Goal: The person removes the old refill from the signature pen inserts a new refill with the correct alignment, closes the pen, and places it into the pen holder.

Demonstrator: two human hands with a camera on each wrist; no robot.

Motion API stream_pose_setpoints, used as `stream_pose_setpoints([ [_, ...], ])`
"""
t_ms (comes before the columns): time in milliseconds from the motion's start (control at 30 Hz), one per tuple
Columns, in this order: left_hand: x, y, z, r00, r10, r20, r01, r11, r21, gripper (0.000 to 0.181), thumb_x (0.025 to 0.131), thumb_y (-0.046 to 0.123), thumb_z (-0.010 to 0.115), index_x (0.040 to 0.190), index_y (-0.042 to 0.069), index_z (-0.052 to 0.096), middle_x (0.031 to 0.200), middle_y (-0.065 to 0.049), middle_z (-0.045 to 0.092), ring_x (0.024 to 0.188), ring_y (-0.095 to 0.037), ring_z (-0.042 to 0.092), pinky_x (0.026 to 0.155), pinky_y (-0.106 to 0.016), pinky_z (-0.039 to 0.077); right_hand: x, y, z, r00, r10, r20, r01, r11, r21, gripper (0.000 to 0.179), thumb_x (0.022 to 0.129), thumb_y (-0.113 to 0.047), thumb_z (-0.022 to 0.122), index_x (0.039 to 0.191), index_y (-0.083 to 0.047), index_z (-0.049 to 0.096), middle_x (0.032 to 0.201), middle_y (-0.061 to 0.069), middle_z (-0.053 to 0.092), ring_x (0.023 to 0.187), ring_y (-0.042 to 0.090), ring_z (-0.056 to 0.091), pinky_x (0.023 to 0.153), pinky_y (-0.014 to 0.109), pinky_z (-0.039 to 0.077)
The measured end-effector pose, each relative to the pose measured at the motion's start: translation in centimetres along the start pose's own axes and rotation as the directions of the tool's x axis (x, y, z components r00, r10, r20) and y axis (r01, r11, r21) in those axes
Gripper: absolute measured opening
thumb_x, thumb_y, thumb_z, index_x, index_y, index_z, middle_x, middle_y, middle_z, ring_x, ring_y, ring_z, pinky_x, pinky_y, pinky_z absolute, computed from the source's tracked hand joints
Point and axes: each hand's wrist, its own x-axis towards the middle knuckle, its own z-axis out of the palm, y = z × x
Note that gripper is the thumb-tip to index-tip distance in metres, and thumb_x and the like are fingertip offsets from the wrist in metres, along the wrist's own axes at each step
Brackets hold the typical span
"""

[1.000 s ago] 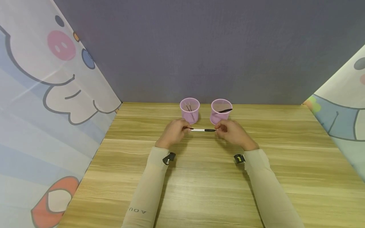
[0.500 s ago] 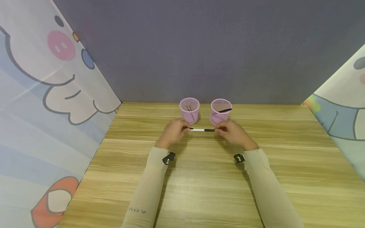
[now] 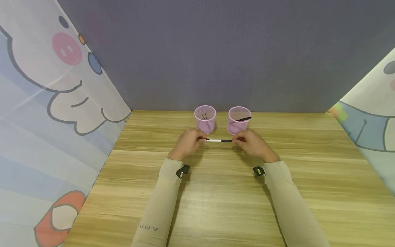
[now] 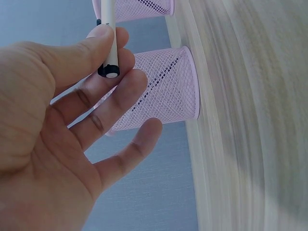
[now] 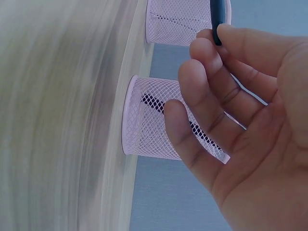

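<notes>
A pen with a white barrel (image 3: 214,140) and a black end lies level between my two hands in the head view. My left hand (image 3: 188,142) pinches its white end, which has a black clip and end ring, between thumb and index finger. The other fingers spread loosely in the left wrist view. At the opposite end, my right hand (image 3: 253,144) pinches the tip of the black part (image 5: 218,21) with thumb and fingertips. Just behind the hands stand two pink mesh cups, a left cup (image 3: 206,128) and a right cup (image 3: 236,129).
Two thin dark sticks (image 3: 204,116) lean inside the left cup. A thicker black stick-like thing (image 3: 243,119) pokes over the right cup's rim. Behind the wooden table (image 3: 222,206) rises a grey wall (image 3: 216,55); cartoon-printed sheets (image 3: 27,137) flank both sides.
The right thumb and fingers have drawn slightly closer together on the pen's black end since one second ago. The pen, left hand and cups stay practically where they were.
</notes>
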Motion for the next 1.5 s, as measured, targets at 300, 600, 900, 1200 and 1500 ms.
stream_pose_setpoints([
  [300,0.08,-0.12,0.09,1.000,-0.003,0.007,0.003,1.000,-0.002,0.006,0.092,0.012,0.075,0.096,0.009,0.079,0.092,-0.003,0.072,0.082,-0.015,0.065,0.078,-0.034,0.055,0.06,-0.10,-0.11,1.000,0.025,0.009,-0.025,1.000,0.000,0.009,0.097,-0.012,0.069,0.102,-0.006,0.075,0.090,0.004,0.075,0.081,0.016,0.065,0.078,0.036,0.053],
  [600,0.07,-0.03,-0.08,1.000,0.004,0.008,-0.004,1.000,-0.007,0.007,0.092,0.012,0.075,0.097,0.009,0.079,0.092,-0.004,0.073,0.082,-0.016,0.065,0.078,-0.034,0.055,0.06,-0.08,-0.10,1.000,0.019,0.004,-0.019,1.000,0.004,0.007,0.096,-0.010,0.070,0.100,-0.007,0.075,0.087,0.003,0.074,0.080,0.016,0.064,0.076,0.035,0.052],
  [900,0.13,0.09,-0.19,1.000,0.001,0.017,-0.001,1.000,-0.004,0.008,0.093,0.012,0.074,0.097,0.008,0.079,0.093,-0.004,0.072,0.082,-0.016,0.065,0.078,-0.034,0.055,0.19,-0.08,-0.06,1.000,-0.002,-0.004,0.002,1.000,-0.007,0.005,0.095,-0.009,0.071,0.099,-0.007,0.074,0.086,0.003,0.073,0.079,0.015,0.064,0.075,0.034,0.053],
  [1200,0.12,-0.05,0.00,1.000,0.005,0.015,-0.005,1.000,-0.003,0.007,0.093,0.011,0.074,0.097,0.009,0.079,0.093,-0.004,0.073,0.082,-0.016,0.065,0.077,-0.034,0.055,0.14,-0.25,-0.03,1.000,0.003,-0.009,-0.003,1.000,-0.012,0.005,0.094,-0.008,0.071,0.099,-0.006,0.073,0.085,0.003,0.072,0.077,0.015,0.063,0.074,0.033,0.052],
  [1500,0.10,-0.15,0.09,1.000,0.009,0.012,-0.009,1.000,0.004,0.009,0.093,0.013,0.074,0.098,0.009,0.079,0.092,-0.004,0.073,0.081,-0.015,0.064,0.077,-0.034,0.055,0.12,-0.38,-0.06,1.000,0.014,-0.009,-0.014,1.000,-0.009,0.005,0.094,-0.009,0.072,0.097,-0.005,0.072,0.083,0.003,0.070,0.076,0.015,0.061,0.072,0.032,0.051],
])
